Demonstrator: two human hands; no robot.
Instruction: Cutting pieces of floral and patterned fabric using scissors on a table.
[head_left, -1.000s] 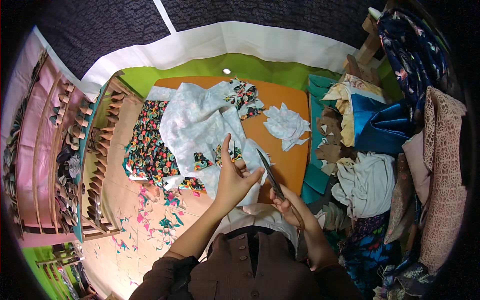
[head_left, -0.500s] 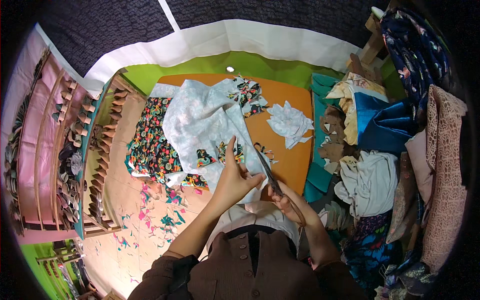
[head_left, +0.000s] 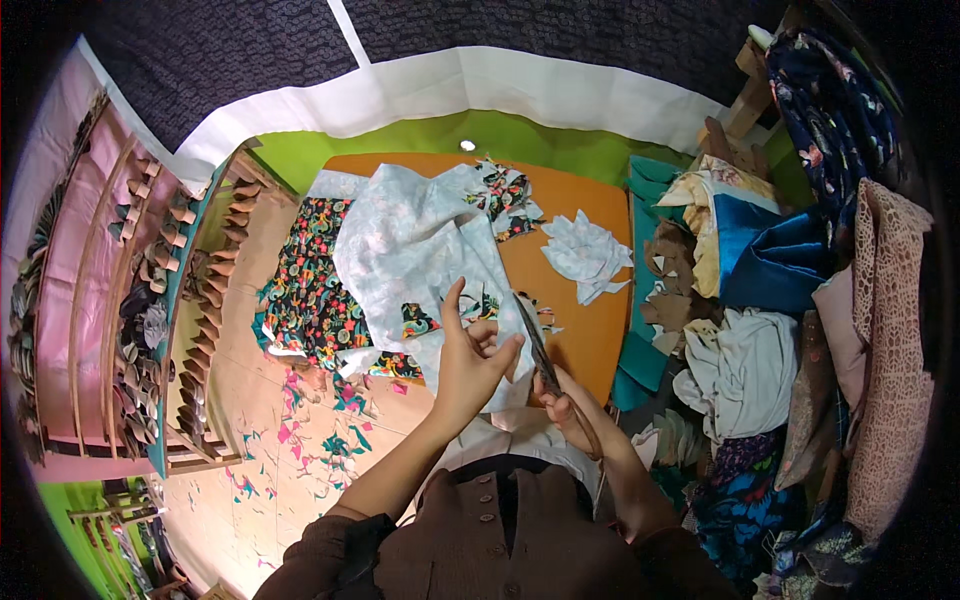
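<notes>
My right hand [head_left: 572, 412] grips a pair of large dark scissors [head_left: 541, 358], blades pointing away from me along the right edge of a pale floral fabric [head_left: 415, 235]. My left hand [head_left: 472, 365] is over that fabric, index finger raised and thumb spread, the other fingers loosely bent; nothing shows in its grasp. Beyond it on the fabric lie small black floral pieces [head_left: 420, 320]. A larger black floral fabric [head_left: 308, 285] lies under the pale one at the left. At the right is a heap of pale cut pieces [head_left: 585, 257].
The orange table [head_left: 575, 190] carries the fabrics. Black floral scraps [head_left: 505, 195] sit at its far side. Folded cloth, including blue satin [head_left: 765, 250], is stacked on the right. Racks of shoe-shaped pieces [head_left: 208, 310] stand left, and scraps [head_left: 343, 445] litter the floor.
The whole view has shifted slightly. My left hand stays over the fabric with its index finger raised, and the scissors remain in my right hand by the fabric's edge.
</notes>
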